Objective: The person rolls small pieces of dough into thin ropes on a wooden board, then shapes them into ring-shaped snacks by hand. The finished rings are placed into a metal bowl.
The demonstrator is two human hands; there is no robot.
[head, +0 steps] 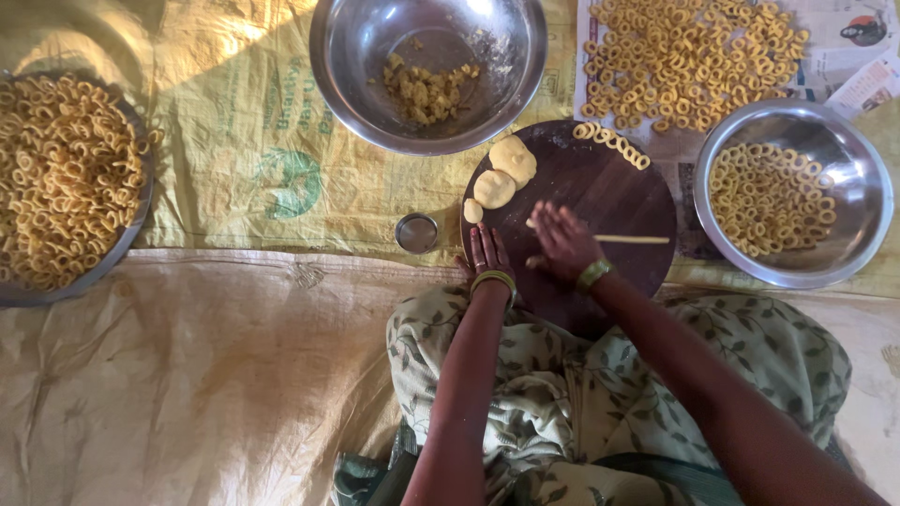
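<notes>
Dough strand (pixel 630 239) lies at 3 o'clock on the round wooden board (pixel 600 187), where we roll it thin under our flat, open right hand (pixel 562 242), while our open left hand (pixel 489 251) steadies the board's 9 o'clock edge, dough lumps (pixel 502 173) ready at 11 o'clock.

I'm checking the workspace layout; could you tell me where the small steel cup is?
The small steel cup stands on the mat, just left of the round wooden board, below the steel bowl.
</notes>
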